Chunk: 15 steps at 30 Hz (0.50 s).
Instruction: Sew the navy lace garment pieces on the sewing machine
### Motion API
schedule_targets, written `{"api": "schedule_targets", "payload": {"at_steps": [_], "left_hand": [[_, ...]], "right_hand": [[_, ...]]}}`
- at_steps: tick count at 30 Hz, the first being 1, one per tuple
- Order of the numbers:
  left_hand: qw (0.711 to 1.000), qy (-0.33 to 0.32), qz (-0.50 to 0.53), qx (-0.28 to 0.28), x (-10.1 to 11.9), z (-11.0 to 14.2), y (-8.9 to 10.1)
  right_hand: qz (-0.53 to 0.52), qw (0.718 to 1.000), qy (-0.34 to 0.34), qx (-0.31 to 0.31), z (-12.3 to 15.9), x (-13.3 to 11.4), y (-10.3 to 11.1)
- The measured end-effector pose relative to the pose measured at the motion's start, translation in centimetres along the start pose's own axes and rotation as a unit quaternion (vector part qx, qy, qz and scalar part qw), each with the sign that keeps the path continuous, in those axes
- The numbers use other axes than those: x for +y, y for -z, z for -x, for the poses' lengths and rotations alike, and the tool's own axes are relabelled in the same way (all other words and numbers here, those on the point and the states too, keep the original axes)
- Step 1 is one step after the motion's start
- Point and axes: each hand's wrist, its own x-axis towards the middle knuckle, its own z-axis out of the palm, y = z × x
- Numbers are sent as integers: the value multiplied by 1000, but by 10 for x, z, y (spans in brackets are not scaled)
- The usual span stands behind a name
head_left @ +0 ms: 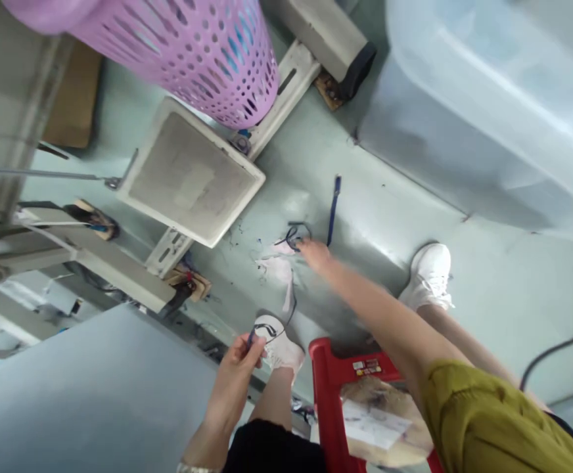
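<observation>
Low on a pale green floor (375,197), with no outer corner in clear view: a loose tangle of dark cord (294,231), right at the fingertips of an outstretched right hand (315,255). Bunched and pointed down, the fingers there, in apparent contact with the tangle's near side; too blurred to make out how wide apart, or whether in any real hold of it. Just beyond those fingers and to the right, near but seemingly apart: a flat dark blue strip (334,210) on the bare floor, long axis running away from the body with a slight rightward slant, near end beside the knuckles. Plainly nearer to both, the right hand; well back and to the left, above a white shoe (282,353), the left hand (243,355). Between left thumb and forefinger, pinched together with no visible gap: a small dark blue piece (251,337). Close by, a thin dark cord (293,311) beside a pale scrap (279,268); joined to the tangle or not, impossible to say. Ahead on the left, a flat grey pedal (188,180) beside a pink perforated basket (207,59); to the right, a large translucent bin (464,144).
</observation>
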Motion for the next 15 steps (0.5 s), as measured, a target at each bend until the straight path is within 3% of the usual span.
{"api": "schedule_targets", "payload": {"at_steps": [3,7,11,13,15], "left_hand": [[988,115,98,-40,-4,44,-11],[959,195,173,-110,10,101,-31],[957,171,203,-118,50,159,-34],[964,140,203,-103,73,188,-29],[973,117,180,-86,94,218,-24]], "right_hand": [[-89,995,-34,10,75,-28,7],[-210,976,-13,50,160,-101,41],[-320,938,103,90,233,-175,81],[-351,922,120,116,266,-197,98],[-422,888,129,131,294,-206,114]]}}
